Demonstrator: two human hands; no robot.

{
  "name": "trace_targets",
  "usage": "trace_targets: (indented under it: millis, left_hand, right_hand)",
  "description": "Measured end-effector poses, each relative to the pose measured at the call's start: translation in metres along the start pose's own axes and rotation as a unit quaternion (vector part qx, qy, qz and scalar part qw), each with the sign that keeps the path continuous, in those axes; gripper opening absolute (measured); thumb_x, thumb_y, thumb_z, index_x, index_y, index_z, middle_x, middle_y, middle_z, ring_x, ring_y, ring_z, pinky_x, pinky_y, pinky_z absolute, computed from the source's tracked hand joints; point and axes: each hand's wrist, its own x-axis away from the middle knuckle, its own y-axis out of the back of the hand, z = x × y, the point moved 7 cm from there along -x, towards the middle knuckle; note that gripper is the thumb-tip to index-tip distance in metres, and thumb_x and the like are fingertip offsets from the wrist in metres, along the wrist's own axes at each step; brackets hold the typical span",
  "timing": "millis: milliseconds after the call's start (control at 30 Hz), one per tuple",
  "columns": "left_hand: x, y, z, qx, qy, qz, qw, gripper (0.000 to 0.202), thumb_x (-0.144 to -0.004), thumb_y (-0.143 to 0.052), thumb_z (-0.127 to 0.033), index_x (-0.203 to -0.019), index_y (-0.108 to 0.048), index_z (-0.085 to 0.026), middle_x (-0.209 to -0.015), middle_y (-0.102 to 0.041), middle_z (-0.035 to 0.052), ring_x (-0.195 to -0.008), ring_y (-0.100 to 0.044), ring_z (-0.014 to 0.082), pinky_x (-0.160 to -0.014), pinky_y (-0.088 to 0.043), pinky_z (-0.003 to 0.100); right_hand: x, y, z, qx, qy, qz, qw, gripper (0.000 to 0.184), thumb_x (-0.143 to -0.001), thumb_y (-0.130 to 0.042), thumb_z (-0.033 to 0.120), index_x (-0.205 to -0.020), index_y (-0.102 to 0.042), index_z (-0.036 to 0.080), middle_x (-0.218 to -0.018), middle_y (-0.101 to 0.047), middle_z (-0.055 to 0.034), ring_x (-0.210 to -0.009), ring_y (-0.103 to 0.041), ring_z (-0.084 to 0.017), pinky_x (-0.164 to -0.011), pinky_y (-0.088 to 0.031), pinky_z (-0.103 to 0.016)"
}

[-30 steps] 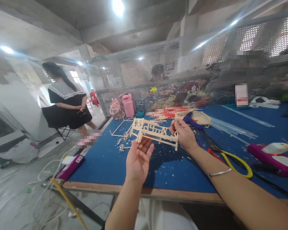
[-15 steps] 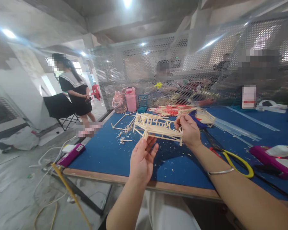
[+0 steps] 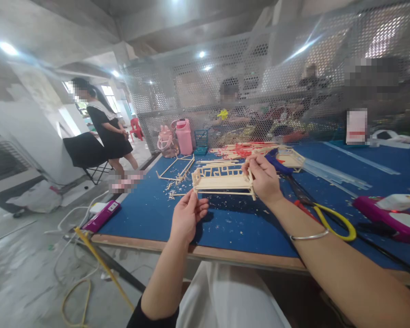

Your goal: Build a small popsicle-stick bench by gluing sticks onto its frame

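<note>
Head view: one bench-shaped model (image 3: pixel 222 182) of pale sticks, raised over a blue tabletop (image 3: pixel 232 241). Left hand (image 3: pixel 185 216): pinches the model's near left leg. Right hand (image 3: pixel 265 181): clamps its right end. Behind the model: loose red-and-pale sticks (image 3: pixel 244 149), one pink bottle (image 3: pixel 184 138). Just beside the right hand: one blue glue gun (image 3: pixel 276 164).

Pale stick bench (image 3: pixel 223 182) — upright, aloft
</note>
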Motion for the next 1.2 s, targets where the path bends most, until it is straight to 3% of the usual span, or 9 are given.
trace_targets:
  millis: [267, 433, 567, 767, 1033, 1200]
  left_hand:
    - [0.001, 0.001, -0.015, -0.08, -0.071, 0.1, 0.989, 0.05, -0.051, -0.077, -0.052, -0.081, -0.062, -0.015, -0.039, -0.048, -0.0086, -0.033, -0.039, 0.0023, -0.035, -0.03, 0.012]
    - [0.0, 0.002, -0.013, -0.082, -0.06, 0.093, 0.99, 0.048, -0.049, -0.077, -0.053, -0.071, -0.058, -0.015, -0.041, -0.049, -0.0077, -0.035, -0.04, 0.0021, -0.036, -0.031, 0.012]
    - [0.001, 0.004, -0.011, -0.08, -0.069, 0.08, 0.991, 0.045, -0.053, -0.075, -0.052, -0.073, -0.058, -0.015, -0.043, -0.052, -0.0068, -0.036, -0.043, 0.003, -0.036, -0.034, 0.012]
    - [0.005, 0.003, -0.009, -0.025, -0.031, 0.092, 0.995, 0.035, -0.066, -0.069, -0.044, -0.081, -0.061, -0.013, -0.066, -0.069, 0.0045, -0.047, -0.056, 0.0074, -0.038, -0.044, 0.015]
    - [0.006, 0.008, -0.01, 0.069, -0.018, 0.028, 0.997, 0.004, -0.074, -0.064, -0.016, -0.074, -0.062, -0.012, -0.061, -0.068, 0.0016, -0.048, -0.059, 0.0051, -0.045, -0.048, 0.011]
    - [0.01, 0.005, -0.011, 0.075, -0.024, 0.048, 0.996, 0.015, -0.08, -0.058, -0.024, -0.074, -0.065, -0.011, -0.065, -0.069, 0.0044, -0.05, -0.06, 0.007, -0.047, -0.049, 0.015]
  right_hand:
    - [-0.001, 0.003, -0.005, -0.069, -0.044, -0.028, 0.996, 0.027, -0.082, -0.053, 0.044, -0.069, -0.048, 0.022, -0.051, -0.046, 0.0051, -0.044, -0.036, -0.008, -0.045, -0.027, -0.024]
    - [0.0, 0.0, -0.007, -0.062, -0.056, -0.023, 0.996, 0.028, -0.082, -0.053, 0.044, -0.067, -0.047, 0.022, -0.051, -0.047, 0.0047, -0.043, -0.035, -0.008, -0.045, -0.026, -0.024]
    - [0.001, 0.0, -0.009, -0.052, -0.066, -0.023, 0.996, 0.03, -0.081, -0.054, 0.046, -0.066, -0.047, 0.022, -0.051, -0.046, 0.0049, -0.043, -0.036, -0.008, -0.044, -0.027, -0.024]
    - [0.002, -0.006, -0.02, -0.08, -0.117, 0.001, 0.99, 0.034, -0.077, -0.055, 0.052, -0.064, -0.047, 0.022, -0.048, -0.047, 0.0046, -0.041, -0.035, -0.008, -0.043, -0.026, -0.024]
    - [0.006, -0.009, -0.023, -0.04, -0.11, -0.014, 0.993, 0.038, -0.079, -0.053, 0.054, -0.063, -0.046, 0.022, -0.049, -0.046, 0.005, -0.042, -0.036, -0.008, -0.044, -0.029, -0.024]
    - [0.005, -0.006, -0.022, -0.039, -0.1, -0.01, 0.994, 0.035, -0.081, -0.053, 0.052, -0.064, -0.046, 0.022, -0.053, -0.051, 0.0036, -0.043, -0.037, -0.008, -0.043, -0.03, -0.023]
